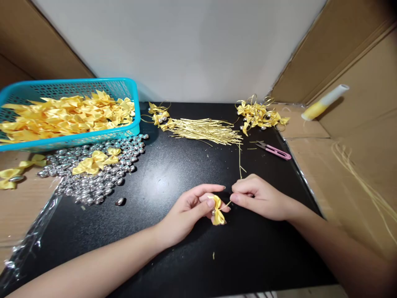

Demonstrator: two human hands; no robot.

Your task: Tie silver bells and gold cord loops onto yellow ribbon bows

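Note:
A yellow ribbon bow [218,216] is pinched between the thumb and fingers of my left hand [194,209]. Something small and silvery, perhaps a bead, shows at the bow's middle, partly under the fingers. From the bow a thin gold cord [240,159] runs to my right hand [259,196], whose thumb and curled fingers grip it. The cord comes out beyond that fist toward the back of the black table. Both hands are close together, a short gap apart, near the table's front middle.
A blue basket [138,103] of yellow bows stands back left, with silver beads [93,186] spread before it. Cut gold cords [204,130] lie at the back, finished bow pieces [259,114] beside them. Pink thread snips [277,152] and a white-yellow tube [325,101] are right.

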